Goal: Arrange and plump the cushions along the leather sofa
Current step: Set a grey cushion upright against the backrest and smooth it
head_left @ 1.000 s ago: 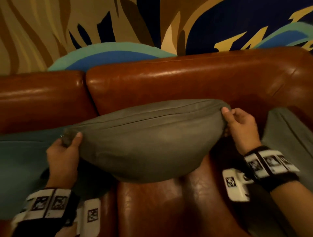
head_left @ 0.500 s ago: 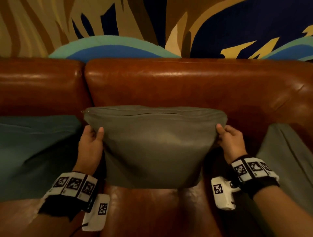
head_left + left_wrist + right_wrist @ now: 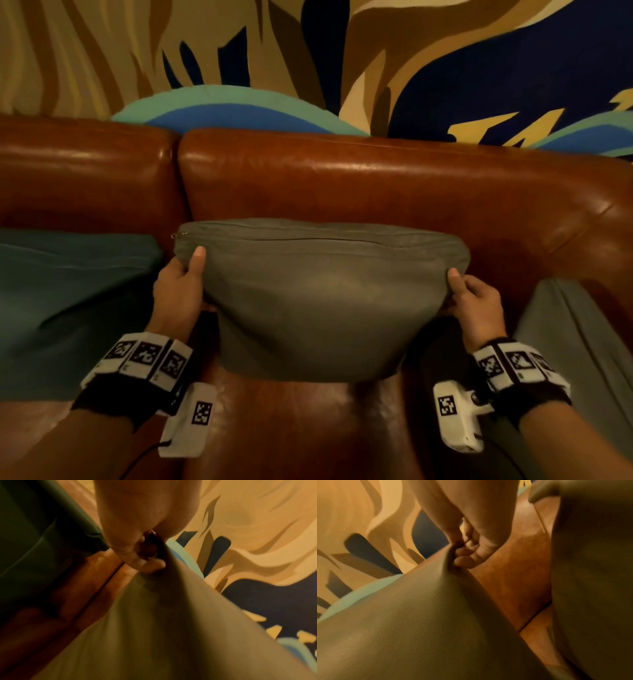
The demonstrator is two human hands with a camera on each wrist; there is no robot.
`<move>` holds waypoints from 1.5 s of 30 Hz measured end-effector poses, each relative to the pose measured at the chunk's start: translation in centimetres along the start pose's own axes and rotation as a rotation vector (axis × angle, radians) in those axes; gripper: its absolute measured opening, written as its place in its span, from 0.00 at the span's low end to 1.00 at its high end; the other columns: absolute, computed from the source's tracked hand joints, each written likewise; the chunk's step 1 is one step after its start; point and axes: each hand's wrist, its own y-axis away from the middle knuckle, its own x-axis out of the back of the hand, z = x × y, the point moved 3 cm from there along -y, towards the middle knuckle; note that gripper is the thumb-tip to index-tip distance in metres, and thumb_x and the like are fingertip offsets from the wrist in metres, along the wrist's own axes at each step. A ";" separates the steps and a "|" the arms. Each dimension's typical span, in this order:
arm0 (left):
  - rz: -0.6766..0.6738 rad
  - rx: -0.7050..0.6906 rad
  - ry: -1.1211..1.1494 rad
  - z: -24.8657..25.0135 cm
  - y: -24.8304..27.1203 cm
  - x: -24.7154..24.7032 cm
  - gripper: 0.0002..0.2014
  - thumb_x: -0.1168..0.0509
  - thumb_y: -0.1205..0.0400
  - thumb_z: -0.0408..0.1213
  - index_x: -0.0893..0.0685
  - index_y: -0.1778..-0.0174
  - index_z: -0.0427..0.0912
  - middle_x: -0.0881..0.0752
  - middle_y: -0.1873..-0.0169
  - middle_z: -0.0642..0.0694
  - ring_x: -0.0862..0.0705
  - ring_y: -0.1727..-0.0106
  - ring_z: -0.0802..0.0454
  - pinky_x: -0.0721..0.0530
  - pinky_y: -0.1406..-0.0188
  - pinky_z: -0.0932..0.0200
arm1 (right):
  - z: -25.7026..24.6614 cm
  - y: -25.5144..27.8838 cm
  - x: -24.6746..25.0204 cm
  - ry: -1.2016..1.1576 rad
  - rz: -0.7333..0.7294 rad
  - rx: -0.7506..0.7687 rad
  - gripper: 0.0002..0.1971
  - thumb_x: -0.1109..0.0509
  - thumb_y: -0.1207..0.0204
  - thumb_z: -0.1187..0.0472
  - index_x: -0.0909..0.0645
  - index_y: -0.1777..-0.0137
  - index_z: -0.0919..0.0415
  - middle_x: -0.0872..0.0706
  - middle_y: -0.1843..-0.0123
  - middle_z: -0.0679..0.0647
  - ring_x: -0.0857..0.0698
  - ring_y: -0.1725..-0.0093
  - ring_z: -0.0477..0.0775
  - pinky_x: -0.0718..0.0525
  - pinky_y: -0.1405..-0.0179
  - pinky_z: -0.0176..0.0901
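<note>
Grey-green fabric fills the middle of your view: the cushion (image 3: 318, 301) stands against the backrest of the leather sofa (image 3: 376, 185), its zipped long edge running left to right along the top and its lower edge on the seat. Your left hand (image 3: 178, 294) pinches the upper left corner, thumb on the front face; your right hand (image 3: 476, 308) pinches the upper right corner, fingers curled behind the cloth. Both hands are equally near, one at each end of the long axis, so any squeeze or shake will probably act evenly. A teal cushion (image 3: 68, 291) lies to the left, a grey cushion (image 3: 575, 342) just right.
</note>
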 end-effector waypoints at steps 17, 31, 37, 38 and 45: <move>0.097 0.066 -0.016 1.8 -3.1 0.8 0.27 0.36 0.21 0.62 0.14 0.53 0.36 0.15 0.45 0.34 0.17 0.39 0.34 0.19 0.36 0.40 | -4.2 -3.2 0.0 0.405 0.039 -0.007 0.42 0.43 0.27 0.23 0.16 0.33 0.60 0.13 0.37 0.66 0.14 0.43 0.69 0.14 0.48 0.58; 0.028 0.104 0.029 1.1 -1.5 0.6 0.28 0.47 0.18 0.65 0.16 0.53 0.44 0.15 0.47 0.41 0.17 0.44 0.40 0.18 0.38 0.38 | -1.6 -1.2 0.2 -0.045 0.069 -0.241 0.32 0.31 0.31 0.28 0.19 0.44 0.57 0.16 0.47 0.55 0.16 0.49 0.57 0.16 0.52 0.52; 0.054 0.030 0.157 -0.5 -1.0 0.4 0.21 0.45 0.14 0.56 0.14 0.52 0.44 0.13 0.54 0.47 0.15 0.45 0.47 0.16 0.39 0.44 | 0.1 0.3 -0.1 -0.002 0.101 -0.086 0.15 0.35 0.15 0.47 0.15 0.60 0.53 0.11 0.51 0.56 0.14 0.48 0.58 0.17 0.39 0.61; 0.082 0.018 0.138 -0.7 -1.1 0.4 0.20 0.44 0.14 0.55 0.15 0.60 0.46 0.14 0.59 0.47 0.15 0.47 0.46 0.16 0.41 0.45 | 0.3 0.2 -0.1 0.010 0.108 -0.083 0.16 0.35 0.15 0.48 0.15 0.61 0.53 0.11 0.50 0.58 0.14 0.50 0.59 0.17 0.39 0.60; 0.173 0.141 0.168 -1.4 -0.1 -0.7 0.33 0.50 0.17 0.67 0.15 0.45 0.40 0.14 0.51 0.42 0.17 0.46 0.42 0.17 0.42 0.45 | 0.9 0.2 -1.0 -0.144 0.068 -0.198 0.18 0.38 0.18 0.38 0.16 0.50 0.51 0.12 0.45 0.50 0.15 0.36 0.59 0.20 0.29 0.62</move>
